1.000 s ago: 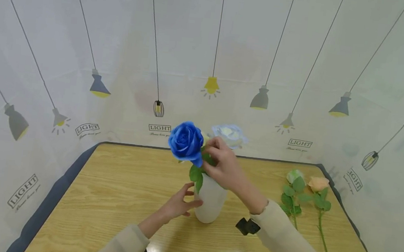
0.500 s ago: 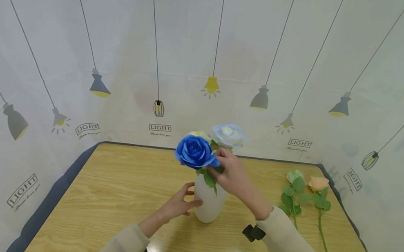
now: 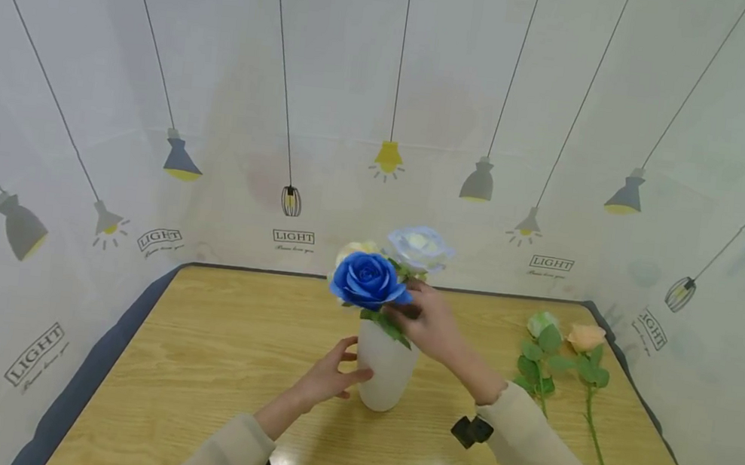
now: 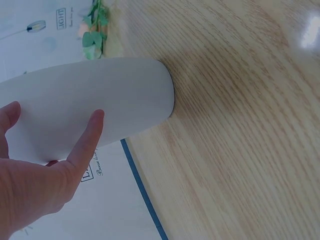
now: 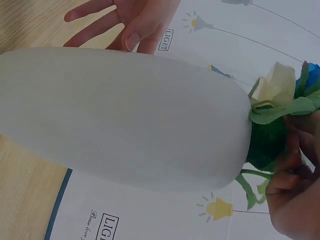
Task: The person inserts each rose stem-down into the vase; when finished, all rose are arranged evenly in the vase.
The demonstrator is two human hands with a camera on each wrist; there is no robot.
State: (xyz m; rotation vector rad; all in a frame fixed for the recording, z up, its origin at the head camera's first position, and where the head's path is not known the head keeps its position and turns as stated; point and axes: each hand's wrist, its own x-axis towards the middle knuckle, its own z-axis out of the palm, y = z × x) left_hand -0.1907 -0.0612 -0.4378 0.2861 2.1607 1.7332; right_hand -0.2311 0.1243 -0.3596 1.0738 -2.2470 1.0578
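Note:
A white vase (image 3: 386, 374) stands upright on the wooden table. My left hand (image 3: 325, 377) rests against its left side with fingers spread; thumb and a fingertip touch the wall in the left wrist view. Just above the rim, my right hand (image 3: 434, 324) pinches the stem of a blue rose (image 3: 369, 281), whose bloom leans left over the mouth. Behind it are a pale blue rose (image 3: 420, 248) and a cream rose (image 5: 277, 85), partly covered in the head view. Green leaves (image 5: 267, 142) crowd the mouth beside my right fingers. The stems inside the vase are hidden.
On the table's right side lie a pale green rose (image 3: 544, 325) and a peach rose (image 3: 586, 338), with leafy stems. A backdrop (image 3: 331, 107) printed with hanging lamps surrounds the table (image 3: 233, 324) behind and at both sides.
My right hand has lowered and shifted slightly right with the blue rose, whose bloom has come down and right toward the vase mouth. My left hand stays at the vase.

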